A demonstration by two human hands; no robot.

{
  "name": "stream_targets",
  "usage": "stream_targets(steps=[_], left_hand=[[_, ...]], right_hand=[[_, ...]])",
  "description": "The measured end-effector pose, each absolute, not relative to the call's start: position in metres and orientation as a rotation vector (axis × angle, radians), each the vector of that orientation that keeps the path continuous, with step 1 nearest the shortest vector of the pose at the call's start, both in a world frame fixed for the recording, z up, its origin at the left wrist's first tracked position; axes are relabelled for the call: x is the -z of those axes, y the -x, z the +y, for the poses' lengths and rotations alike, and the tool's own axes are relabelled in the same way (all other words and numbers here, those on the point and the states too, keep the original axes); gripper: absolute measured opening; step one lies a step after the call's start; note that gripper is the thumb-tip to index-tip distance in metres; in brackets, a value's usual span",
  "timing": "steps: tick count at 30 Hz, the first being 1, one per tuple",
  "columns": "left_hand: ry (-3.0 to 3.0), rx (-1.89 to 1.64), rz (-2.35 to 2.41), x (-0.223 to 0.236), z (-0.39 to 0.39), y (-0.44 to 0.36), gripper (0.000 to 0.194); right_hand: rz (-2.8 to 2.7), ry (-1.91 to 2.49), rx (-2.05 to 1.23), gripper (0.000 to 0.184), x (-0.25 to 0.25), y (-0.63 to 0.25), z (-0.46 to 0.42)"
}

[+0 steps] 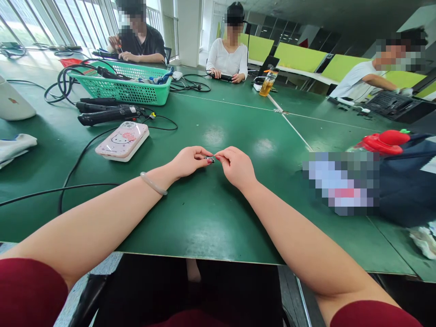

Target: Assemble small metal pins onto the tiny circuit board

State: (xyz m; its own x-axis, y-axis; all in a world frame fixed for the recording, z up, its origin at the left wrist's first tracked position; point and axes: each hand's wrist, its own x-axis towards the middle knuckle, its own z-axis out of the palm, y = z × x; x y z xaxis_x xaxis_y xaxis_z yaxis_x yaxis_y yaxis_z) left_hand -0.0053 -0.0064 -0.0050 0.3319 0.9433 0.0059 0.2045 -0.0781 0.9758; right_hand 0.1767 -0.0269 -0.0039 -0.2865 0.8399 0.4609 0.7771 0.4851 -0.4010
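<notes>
Both arms are bare below short dark red sleeves, the left sleeve at 8 o'clock and the right sleeve at 4 o'clock. The bare left forearm extends toward 2 o'clock; the bare right forearm extends between 10 and 11 o'clock. The ungloved left hand points its fingers toward 3 o'clock, thumb and index in a pinch, dark red polish visible on the thumbnail. The ungloved right hand faces 9 o'clock, fingers curled, fingertips drawn together just beside the left fingertips.
</notes>
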Motion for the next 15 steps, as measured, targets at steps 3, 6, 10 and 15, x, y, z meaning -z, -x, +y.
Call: stream_targets(steps=[3,6,10,15], left_hand=[[-1.364,-0.932,1.048,0.003,-0.007,0.004,0.041],[-1.252,-0.962,1.111,0.003,-0.002,0.008,0.040],[-1.570,-0.973,1.541,-0.002,0.014,0.034,0.030],[-2.065,-0.690,2.225,-0.019,0.024,0.068,0.035]], right_hand=[[-2.093,1.329,-0.139,0.022,0.004,-0.177,-0.026],[-2.096,1.333,-0.152,0.023,0.004,-0.177,-0.025],[-2.092,1.349,-0.159,0.024,0.004,-0.178,-0.025],[-2.101,1.374,-0.173,0.025,0.004,-0.178,-0.026]])
